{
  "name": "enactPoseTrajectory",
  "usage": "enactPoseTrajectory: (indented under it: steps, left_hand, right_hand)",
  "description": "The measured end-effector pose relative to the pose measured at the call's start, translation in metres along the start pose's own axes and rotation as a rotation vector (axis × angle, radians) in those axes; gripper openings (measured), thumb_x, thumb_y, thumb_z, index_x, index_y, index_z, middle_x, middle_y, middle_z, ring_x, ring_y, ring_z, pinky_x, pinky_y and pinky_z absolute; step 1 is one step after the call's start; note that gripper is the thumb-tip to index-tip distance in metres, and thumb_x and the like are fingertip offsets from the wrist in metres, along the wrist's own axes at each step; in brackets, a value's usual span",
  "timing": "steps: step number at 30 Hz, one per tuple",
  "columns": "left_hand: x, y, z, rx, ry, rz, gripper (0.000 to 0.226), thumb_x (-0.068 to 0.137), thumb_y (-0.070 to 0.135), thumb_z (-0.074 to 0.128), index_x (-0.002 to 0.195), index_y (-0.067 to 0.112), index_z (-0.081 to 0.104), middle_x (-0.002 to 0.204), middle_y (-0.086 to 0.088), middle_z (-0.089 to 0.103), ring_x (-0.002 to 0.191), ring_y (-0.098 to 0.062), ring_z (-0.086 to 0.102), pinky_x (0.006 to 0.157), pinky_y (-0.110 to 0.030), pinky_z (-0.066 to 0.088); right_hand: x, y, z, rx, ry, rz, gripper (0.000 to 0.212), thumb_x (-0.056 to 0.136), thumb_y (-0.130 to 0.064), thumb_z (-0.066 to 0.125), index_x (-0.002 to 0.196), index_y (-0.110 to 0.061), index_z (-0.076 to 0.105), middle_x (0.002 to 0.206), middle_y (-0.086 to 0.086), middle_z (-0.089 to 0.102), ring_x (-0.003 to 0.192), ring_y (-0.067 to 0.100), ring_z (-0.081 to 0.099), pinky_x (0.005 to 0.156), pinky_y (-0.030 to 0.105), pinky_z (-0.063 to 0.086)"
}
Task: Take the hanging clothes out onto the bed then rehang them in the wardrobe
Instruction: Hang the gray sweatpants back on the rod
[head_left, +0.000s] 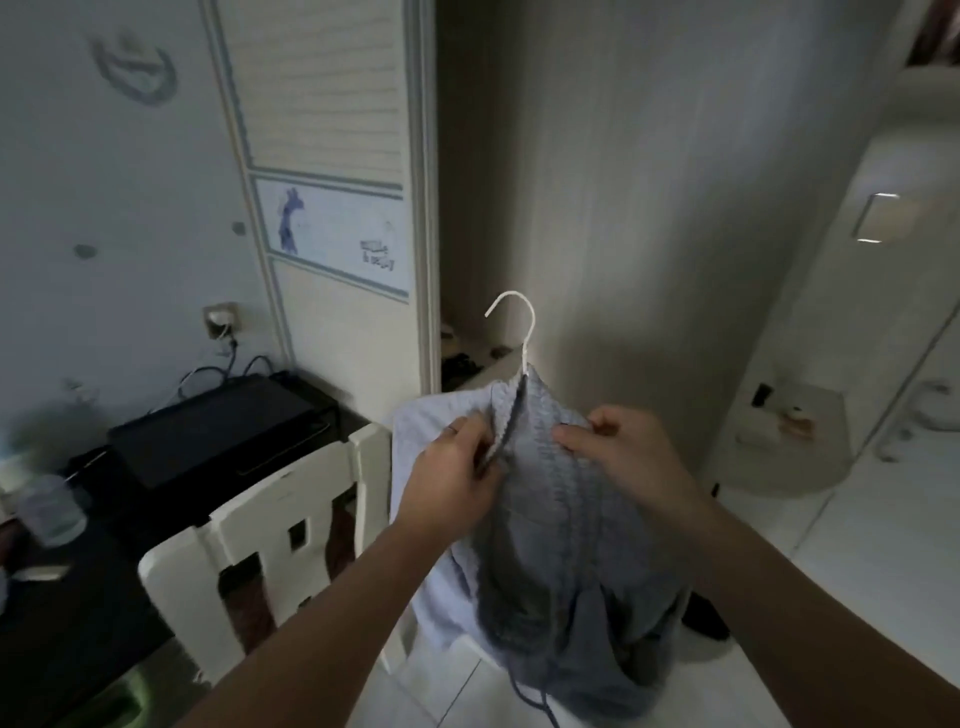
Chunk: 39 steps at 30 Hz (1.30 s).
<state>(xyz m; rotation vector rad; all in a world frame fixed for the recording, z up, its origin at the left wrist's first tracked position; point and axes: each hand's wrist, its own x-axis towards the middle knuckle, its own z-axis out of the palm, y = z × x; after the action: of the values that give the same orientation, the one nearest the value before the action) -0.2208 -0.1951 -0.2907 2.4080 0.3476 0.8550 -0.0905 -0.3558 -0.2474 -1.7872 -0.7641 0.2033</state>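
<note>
both hands (540, 457) hold blue garment (540, 519) on hanger (519, 332).

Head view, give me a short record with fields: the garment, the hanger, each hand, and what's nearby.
garment: grey-blue knit, on the hanger, lower part hanging bunched
hanger: white, hook free above the neckline, not on any rail
left hand: pinches the knit's edge near the neck
right hand: grips the knit at the shoulder
nearby: white chair at lower left; black device on a dark surface behind it
</note>
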Motion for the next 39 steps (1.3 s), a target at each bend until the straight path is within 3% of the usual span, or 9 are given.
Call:
enactPoseTrajectory:
  steps: [3, 11, 13, 18, 21, 24, 28, 33, 39]
  left_hand:
    - [0.045, 0.027, 0.02, -0.066, -0.025, 0.065, 0.015, 0.091, 0.021, 0.061, 0.088, 0.027, 0.048, 0.082, 0.013, 0.053, 0.074, -0.005, 0.049, 0.066, -0.013, 0.036]
    - [0.166, 0.026, 0.004, -0.253, -0.132, 0.176, 0.014, 0.086, 0.006, 0.063, 0.082, 0.016, 0.054, 0.072, 0.006, 0.059, 0.066, -0.007, 0.055, 0.062, -0.022, 0.044]
    - [0.206, 0.018, -0.009, -0.261, -0.171, 0.196, 0.016, 0.088, 0.005, 0.065, 0.081, 0.012, 0.054, 0.069, 0.009, 0.056, 0.062, -0.003, 0.053, 0.061, -0.019, 0.041]
    - [0.302, 0.004, -0.04, -0.324, -0.293, 0.186, 0.018, 0.092, 0.005, 0.065, 0.11, 0.006, 0.067, 0.102, -0.006, 0.069, 0.097, -0.019, 0.065, 0.093, -0.032, 0.051]
    - [0.35, 0.0, -0.06, -0.314, -0.299, 0.199, 0.026, 0.096, 0.016, 0.064, 0.121, 0.013, 0.064, 0.11, -0.004, 0.066, 0.104, -0.021, 0.064, 0.099, -0.033, 0.048]
    - [0.384, 0.002, -0.079, -0.309, -0.308, 0.258, 0.026, 0.098, 0.026, 0.06, 0.123, 0.02, 0.063, 0.106, 0.0, 0.066, 0.098, -0.017, 0.064, 0.095, -0.032, 0.05]
    - [0.419, 0.008, -0.109, -0.323, -0.328, 0.323, 0.021, 0.098, 0.04, 0.056, 0.109, 0.026, 0.067, 0.101, 0.003, 0.069, 0.087, -0.015, 0.069, 0.085, -0.035, 0.054]
    - [0.457, 0.013, -0.136, -0.3, -0.409, 0.335, 0.031, 0.093, 0.051, 0.059, 0.102, 0.023, 0.069, 0.096, -0.003, 0.073, 0.086, -0.022, 0.071, 0.077, -0.04, 0.057]
    - [0.533, 0.008, -0.14, -0.103, -0.027, 0.335, 0.035, 0.099, 0.037, 0.054, 0.086, 0.007, 0.065, 0.072, -0.002, 0.062, 0.062, -0.013, 0.055, 0.057, -0.027, 0.041]
  right_hand:
    - [0.02, -0.013, -0.027, 0.077, 0.081, 0.041, 0.03, 0.075, -0.033, 0.082, 0.056, -0.017, 0.065, 0.052, -0.005, 0.055, 0.051, 0.005, 0.05, 0.05, 0.019, 0.036]
    - [0.109, -0.057, -0.047, 0.272, 0.192, 0.127, 0.021, 0.079, -0.024, 0.08, 0.071, -0.006, 0.072, 0.066, 0.007, 0.072, 0.06, 0.017, 0.07, 0.051, 0.022, 0.05]
    - [0.135, -0.071, -0.046, 0.309, 0.238, 0.143, 0.022, 0.081, -0.019, 0.076, 0.084, 0.003, 0.073, 0.077, 0.017, 0.074, 0.069, 0.025, 0.073, 0.061, 0.03, 0.057]
    - [0.207, -0.118, -0.05, 0.399, 0.325, 0.253, 0.017, 0.085, -0.012, 0.062, 0.084, 0.002, 0.072, 0.07, 0.016, 0.072, 0.063, 0.025, 0.069, 0.056, 0.028, 0.053]
    - [0.248, -0.146, -0.054, 0.449, 0.36, 0.269, 0.015, 0.086, -0.009, 0.058, 0.083, 0.001, 0.069, 0.066, 0.016, 0.07, 0.06, 0.029, 0.068, 0.058, 0.034, 0.056]
    - [0.284, -0.173, -0.055, 0.519, 0.346, 0.25, 0.017, 0.087, -0.003, 0.054, 0.074, 0.0, 0.064, 0.05, 0.009, 0.064, 0.044, 0.025, 0.064, 0.042, 0.026, 0.05]
    - [0.335, -0.205, -0.044, 0.56, 0.312, 0.21, 0.014, 0.082, 0.001, 0.055, 0.07, -0.004, 0.058, 0.046, 0.006, 0.057, 0.052, 0.023, 0.058, 0.052, 0.027, 0.049]
    - [0.396, -0.245, -0.028, 0.567, 0.271, 0.144, 0.012, 0.089, 0.001, 0.059, 0.082, -0.009, 0.058, 0.069, 0.005, 0.057, 0.063, 0.015, 0.054, 0.054, 0.023, 0.043]
    - [0.469, -0.278, -0.021, 0.494, 0.259, 0.007, 0.026, 0.092, -0.005, 0.061, 0.071, -0.017, 0.052, 0.065, 0.0, 0.052, 0.054, 0.008, 0.047, 0.049, 0.017, 0.033]
